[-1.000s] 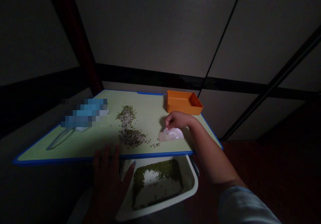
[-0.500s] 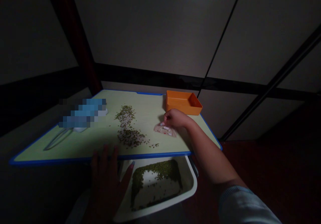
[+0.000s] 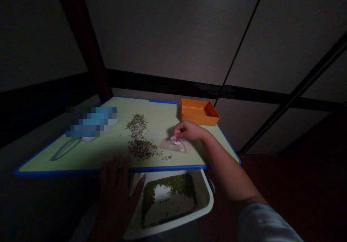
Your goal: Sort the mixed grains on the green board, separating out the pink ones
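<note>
My right hand (image 3: 187, 130) pinches a clear, half-round protractor (image 3: 169, 146) with reddish markings, held low over the right part of the pale yellow board (image 3: 159, 115). Left of the protractor lies a scattered heap of small green and whitish grains (image 3: 142, 148), spread in a loose band. A few stray grains sit near the protractor's lower left. My left hand (image 3: 116, 195), in shadow, has its fingers spread over the board's blue front edge. Its thumb reaches over the white tub (image 3: 208, 202), which holds green beans (image 3: 173, 184) below the board.
An orange open box (image 3: 199, 117) stands at the board's back right corner. At the left lies a blurred-out bluish item (image 3: 94, 121) with a thin loop. Dark cabinet panels (image 3: 168, 35) rise behind the board.
My right hand has moved slightly left and towards me with the protractor, nearer the grains. More of the protractor's half-round shape shows. My left hand stays at the front edge.
</note>
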`<state>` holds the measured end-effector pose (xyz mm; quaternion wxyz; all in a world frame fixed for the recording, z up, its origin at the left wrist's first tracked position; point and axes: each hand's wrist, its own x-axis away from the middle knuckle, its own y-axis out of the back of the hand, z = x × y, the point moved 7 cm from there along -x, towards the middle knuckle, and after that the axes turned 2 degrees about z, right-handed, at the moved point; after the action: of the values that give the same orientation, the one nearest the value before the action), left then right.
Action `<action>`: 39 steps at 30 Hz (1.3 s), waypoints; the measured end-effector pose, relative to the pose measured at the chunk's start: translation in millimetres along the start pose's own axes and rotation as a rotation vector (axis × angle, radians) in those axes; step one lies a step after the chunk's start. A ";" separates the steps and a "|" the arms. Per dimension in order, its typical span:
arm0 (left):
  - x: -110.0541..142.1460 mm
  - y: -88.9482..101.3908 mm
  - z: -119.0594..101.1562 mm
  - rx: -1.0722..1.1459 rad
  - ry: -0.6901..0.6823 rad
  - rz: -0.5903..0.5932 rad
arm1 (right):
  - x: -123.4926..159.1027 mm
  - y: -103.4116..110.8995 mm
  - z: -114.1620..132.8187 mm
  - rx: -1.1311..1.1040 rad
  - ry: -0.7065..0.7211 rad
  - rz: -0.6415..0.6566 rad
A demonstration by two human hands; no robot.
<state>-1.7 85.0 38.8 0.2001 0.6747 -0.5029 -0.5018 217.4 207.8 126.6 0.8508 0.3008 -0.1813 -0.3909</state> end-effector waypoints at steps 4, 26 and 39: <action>-0.3 2.7 -4.4 -0.046 -0.031 -0.040 | -2.4 -12.2 1.8 -0.065 0.002 0.073; -0.2 3.6 -4.4 -0.026 -0.014 -0.048 | -13.9 -11.5 -4.0 0.119 -0.010 -0.110; 0.1 5.5 -7.3 -0.029 -0.024 -0.057 | -13.0 5.6 -9.3 0.446 -0.159 -0.265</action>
<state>2.1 80.8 46.1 0.1893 0.6798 -0.4785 -0.5225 217.4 224.1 122.3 0.6879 0.4703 -0.2882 -0.4717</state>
